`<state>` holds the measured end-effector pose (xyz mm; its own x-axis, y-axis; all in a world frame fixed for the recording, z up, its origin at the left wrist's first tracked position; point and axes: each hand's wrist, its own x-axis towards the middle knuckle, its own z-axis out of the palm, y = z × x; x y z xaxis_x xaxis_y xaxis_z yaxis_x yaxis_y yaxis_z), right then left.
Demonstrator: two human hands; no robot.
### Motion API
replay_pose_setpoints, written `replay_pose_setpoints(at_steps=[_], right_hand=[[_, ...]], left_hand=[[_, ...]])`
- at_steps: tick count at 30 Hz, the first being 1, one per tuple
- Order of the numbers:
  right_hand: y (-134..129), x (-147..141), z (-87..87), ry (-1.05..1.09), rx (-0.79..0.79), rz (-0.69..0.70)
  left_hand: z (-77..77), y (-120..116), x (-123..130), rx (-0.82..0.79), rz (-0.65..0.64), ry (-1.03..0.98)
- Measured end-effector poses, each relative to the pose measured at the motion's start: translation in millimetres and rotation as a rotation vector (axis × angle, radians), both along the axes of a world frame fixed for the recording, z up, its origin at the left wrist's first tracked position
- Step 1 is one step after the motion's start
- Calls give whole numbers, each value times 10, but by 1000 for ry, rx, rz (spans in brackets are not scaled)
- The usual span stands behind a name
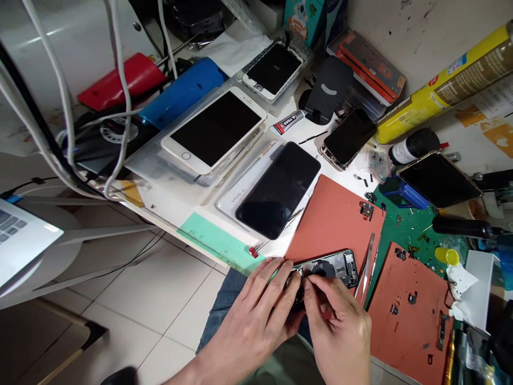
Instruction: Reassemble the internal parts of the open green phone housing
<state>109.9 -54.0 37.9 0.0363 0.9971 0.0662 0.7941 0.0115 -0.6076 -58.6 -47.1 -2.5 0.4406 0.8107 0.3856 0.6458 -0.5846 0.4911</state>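
An opened phone housing (340, 265), its inner parts showing, lies at the front edge of a reddish-brown mat (326, 219). My left hand (262, 305) is closed around the housing's left end, fingers laid across it. The thumb and forefinger of my right hand (339, 318) are pinched together over the inside of the housing, near the left fingertips. Whatever sits in that pinch is too small and hidden to name. Metal tweezers (366, 267) rest on the mat just right of the housing. A small metal part (366, 210) lies at the mat's far right corner.
Left of the mat, a dark phone (278, 190) lies on a vivo box, with a white phone (214, 131) beyond. A second mat (417, 315) at right bears several small parts. A yellow can (444, 80) leans across the back right. White cables (120, 96) hang at left.
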Motion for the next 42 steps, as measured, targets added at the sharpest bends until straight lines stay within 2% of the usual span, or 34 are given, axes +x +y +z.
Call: replay_pose_setpoints(at_steps=[12,17,20,23,26,30,34,38,40,42], right_hand=[[42,-37,97,-7,63,-17],[74,205,156,-119,129,33],[257,459,195,-271,152,198],[522,646,223,-358,66,440],[753,699,227,-403,-58,640],[921,672,182,-416,-141,756],[964,702,127,-364,-130,775],[874,796,176,-289,-109,694],[757,822,264,-257,-91,631],[590,800,373,-213,-72,541]], left_hand=[[-36,-4,-14,11,-1,1],[-29,7,11,-1,16,2],[-40,-20,11,16,21,2],[-53,-104,-12,39,24,-30],[-67,-232,-48,27,76,-149],[-83,-394,-82,-48,169,-319],[-83,-503,-92,-173,257,-426],[-76,-555,-81,-433,363,-600],[-83,-554,-53,-541,333,-752],[-94,-533,10,-555,251,-908]])
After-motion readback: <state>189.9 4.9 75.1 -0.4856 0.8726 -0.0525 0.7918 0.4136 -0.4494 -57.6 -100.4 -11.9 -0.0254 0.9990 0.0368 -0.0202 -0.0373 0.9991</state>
